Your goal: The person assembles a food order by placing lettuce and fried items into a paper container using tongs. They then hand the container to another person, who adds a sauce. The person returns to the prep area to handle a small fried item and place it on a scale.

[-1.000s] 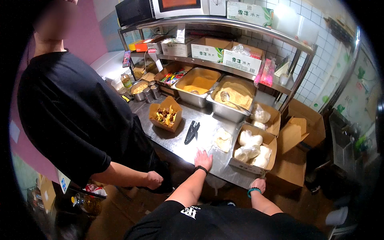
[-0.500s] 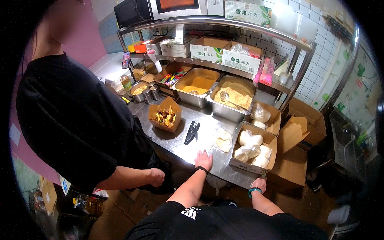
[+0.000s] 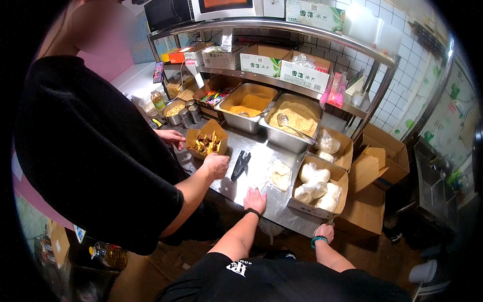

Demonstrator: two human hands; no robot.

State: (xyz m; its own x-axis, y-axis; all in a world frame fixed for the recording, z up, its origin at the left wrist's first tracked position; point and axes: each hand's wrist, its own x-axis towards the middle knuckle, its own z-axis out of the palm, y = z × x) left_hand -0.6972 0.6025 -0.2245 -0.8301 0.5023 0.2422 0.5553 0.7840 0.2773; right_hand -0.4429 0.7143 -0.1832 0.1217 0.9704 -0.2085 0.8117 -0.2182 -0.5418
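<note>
My left hand (image 3: 255, 200) lies on the front edge of the steel table (image 3: 282, 204), fingers stretched out and holding nothing. At the table's right front corner, my right hand (image 3: 324, 231) is curled over the edge. Beyond my left hand lie a black stapler (image 3: 241, 165) and a clear plastic bag (image 3: 279, 175) with something pale in it. A carton of white bagged bundles (image 3: 314, 187) stands between my hands, a little farther in. On the left, a co-worker's two hands (image 3: 216, 166) are at an open kraft food box (image 3: 215, 155) filled with fries and brown pieces.
Two steel pans, one of orange powder (image 3: 246, 108) and one of tan crumbs (image 3: 297, 121) with a ladle, stand at the back. Shaker tins (image 3: 185, 118) and a bowl of nuts (image 3: 173, 111) are back left. A shelf (image 3: 276, 80) holds cartons. Cardboard boxes (image 3: 367, 181) stand right.
The co-worker has leaned in over the table and brought both hands to the food box, which has shifted slightly. My hands have stayed in place.
</note>
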